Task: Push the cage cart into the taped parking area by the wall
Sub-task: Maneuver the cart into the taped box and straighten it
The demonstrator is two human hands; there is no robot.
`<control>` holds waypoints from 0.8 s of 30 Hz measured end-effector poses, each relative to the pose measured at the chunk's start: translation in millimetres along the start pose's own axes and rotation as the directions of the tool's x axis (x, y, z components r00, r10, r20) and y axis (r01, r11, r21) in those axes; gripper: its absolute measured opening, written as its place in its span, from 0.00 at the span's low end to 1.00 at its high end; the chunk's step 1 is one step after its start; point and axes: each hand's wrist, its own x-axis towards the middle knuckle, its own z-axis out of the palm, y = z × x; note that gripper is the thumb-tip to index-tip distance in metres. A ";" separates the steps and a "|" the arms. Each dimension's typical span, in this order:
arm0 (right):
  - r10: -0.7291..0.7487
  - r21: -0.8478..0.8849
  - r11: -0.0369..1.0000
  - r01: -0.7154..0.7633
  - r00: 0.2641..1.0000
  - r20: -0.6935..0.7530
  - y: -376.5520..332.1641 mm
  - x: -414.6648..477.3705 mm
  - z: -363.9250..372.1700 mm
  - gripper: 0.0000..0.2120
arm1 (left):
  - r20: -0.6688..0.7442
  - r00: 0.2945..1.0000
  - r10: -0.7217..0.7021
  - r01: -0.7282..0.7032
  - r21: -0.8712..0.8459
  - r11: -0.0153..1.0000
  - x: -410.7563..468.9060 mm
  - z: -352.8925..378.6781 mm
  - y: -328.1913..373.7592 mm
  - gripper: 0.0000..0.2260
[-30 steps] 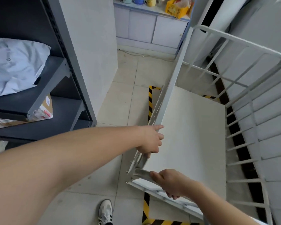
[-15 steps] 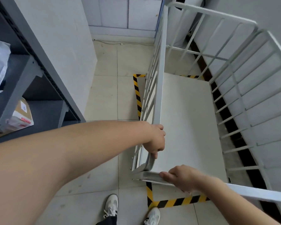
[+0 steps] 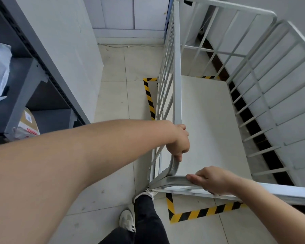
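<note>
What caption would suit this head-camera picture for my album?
Both hands, left and right, grip the white cage cart standing inside the yellow-black taped floor area.

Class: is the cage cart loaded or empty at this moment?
Empty. The cage cart's white floor panel is bare from end to end, and nothing shows between its barred sides.

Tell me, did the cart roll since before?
Yes. The cage cart rolled forward, deeper inside the striped floor tape, whose near strip now lies uncovered behind it.

Pale tiled floor [image 3: 113, 103], white walls [image 3: 65, 50], grey metal shelving [image 3: 25, 81] at left, white cabinet doors [image 3: 130, 13] at the far wall.
</note>
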 end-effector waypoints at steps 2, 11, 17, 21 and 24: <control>-0.006 0.003 1.000 0.006 1.000 -0.006 -1.8 1.6 -1.6 0.29 | -0.007 1.000 0.003 -0.003 0.018 1.000 -1.0 -1.1 -2.5 0.20; -0.007 -0.014 1.000 0.007 1.000 -0.001 -0.9 -3.2 2.6 0.28 | -0.015 0.999 0.040 -0.039 0.036 0.999 -3.2 -3.2 4.2 0.20; -0.013 -0.016 1.000 0.013 1.000 -0.007 -1.2 -4.0 0.1 0.27 | -0.006 0.999 0.035 -0.035 0.025 0.999 -1.5 -5.0 2.9 0.20; -0.004 -0.002 1.000 0.004 1.000 0.003 1.3 3.5 -8.1 0.29 | 0.000 1.000 -0.003 0.003 0.000 1.000 -2.4 -9.9 -7.0 0.19; 0.005 0.017 1.000 -0.005 1.000 0.015 9.3 6.7 -13.4 0.31 | 0.009 1.000 -0.017 0.017 -0.017 1.000 -0.5 -17.4 -9.9 0.20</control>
